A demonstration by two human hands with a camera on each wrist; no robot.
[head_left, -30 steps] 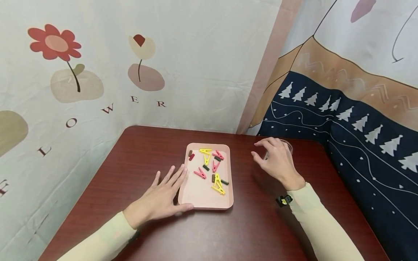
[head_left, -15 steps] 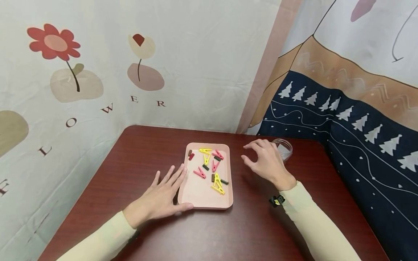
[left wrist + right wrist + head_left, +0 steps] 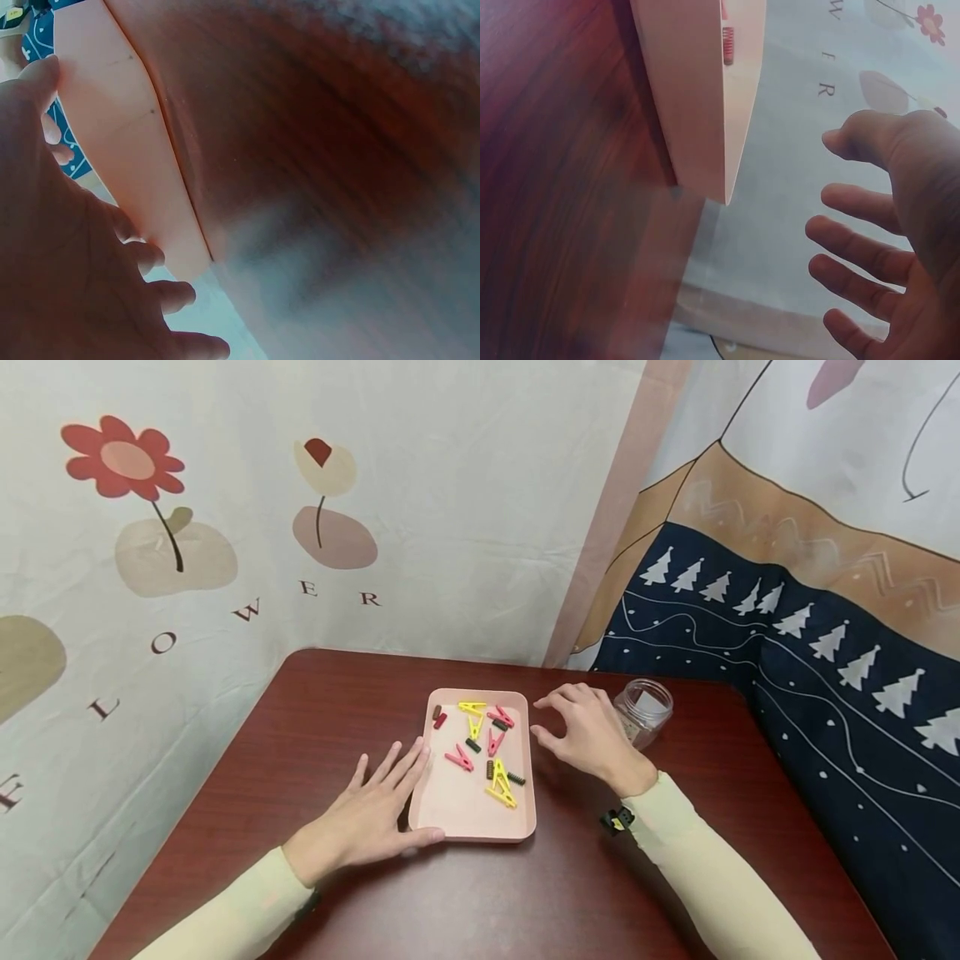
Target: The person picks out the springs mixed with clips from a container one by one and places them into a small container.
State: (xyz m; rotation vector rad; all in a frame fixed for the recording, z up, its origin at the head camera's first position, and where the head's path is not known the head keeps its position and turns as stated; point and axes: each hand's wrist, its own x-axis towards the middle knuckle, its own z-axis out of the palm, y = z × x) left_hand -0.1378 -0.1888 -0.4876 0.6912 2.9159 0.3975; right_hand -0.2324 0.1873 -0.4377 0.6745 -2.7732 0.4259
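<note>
Head view: R hand (image 3: 588,731) is further left than in the earlier frames, away from the clear jar (image 3: 647,708) & now just beside the R edge of the pink tray (image 3: 457,810); jar, mostly hidden behind that hand 1 s ago, now shows nearly whole. L hand (image 3: 371,810), tray & its load look unchanged. Tray sits mid-table, holding yellow pegs (image 3: 500,767), pink pegs (image 3: 459,758) and small springs (image 3: 490,769) (dk green, brown, red), all loose, mostly toward the far half & R side. Table (image 3: 337,710) is dk reddish-brown wood w/ a soft shine; jar stands near its far R corner. Behind: pale cloth (image 3: 450,527) w/ flower prints & letters; to the R, navy cloth (image 3: 697,618) w/ white trees. L hand lies w/ fingers spread, fingertips at tray's L side, thumb at its near L corner; L wrist cam shows them up against the tray wall. R hand hangs palm toward tray, fingers a bit bent & spread, thumb apart from index; R wrist cam shows a gap btwn it & tray. Both forearms, in pale sleeves (image 3: 232,910), reach in from the near edge; dk strap (image 3: 617,820) at R wrist.
</note>
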